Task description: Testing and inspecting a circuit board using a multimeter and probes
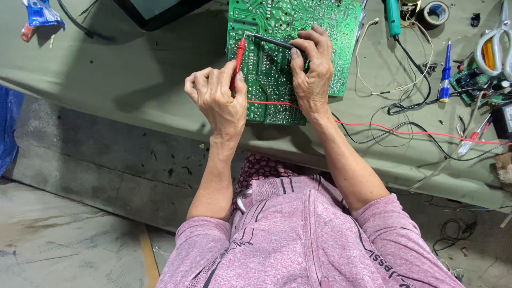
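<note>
A green circuit board (pixel 277 21) lies solder side up on the olive-green table (pixel 133 69). My left hand (pixel 217 101) grips a red test probe (pixel 238 56) and points its tip at the board's left part. My right hand (pixel 312 69) holds a black test probe (pixel 269 40), laid nearly flat, with its tip close to the red one's tip. A red lead wire (pixel 405 129) runs from under my hands off to the right across the table.
On the right lie a blue-handled screwdriver (pixel 445 74), scissors (pixel 493 42), a tape roll (pixel 435 12), a small green board (pixel 469 80) and tangled black wires (pixel 394 109). A dark screen (pixel 154 10) sits at the top. The table's front edge runs just below my hands.
</note>
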